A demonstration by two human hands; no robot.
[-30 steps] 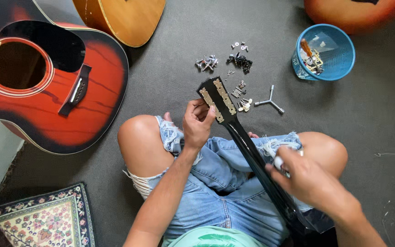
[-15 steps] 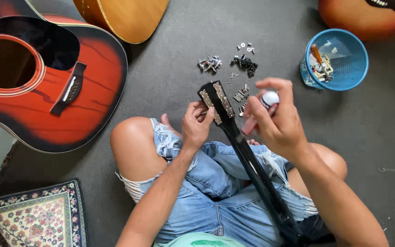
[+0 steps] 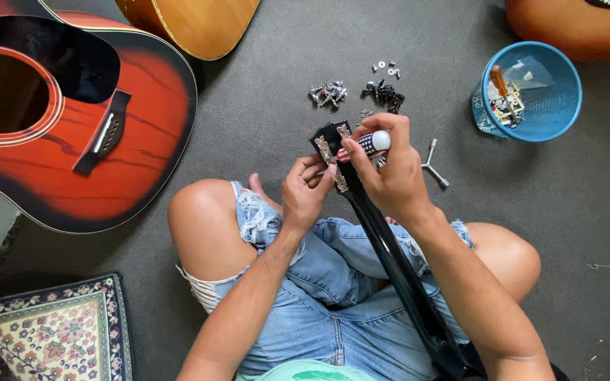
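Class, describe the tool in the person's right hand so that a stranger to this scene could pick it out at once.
Start at the black guitar neck that lies across the person's lap and follow it up to the headstock. There the right hand holds a short screwdriver against it. Unlike the bare metal parts on the floor, its handle is striped red and white with a white rounded end.

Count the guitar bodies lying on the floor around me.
3: a red sunburst wooden guitar body at left, a plain tan wooden one top centre, an orange-brown one top right, cut off by the frame.
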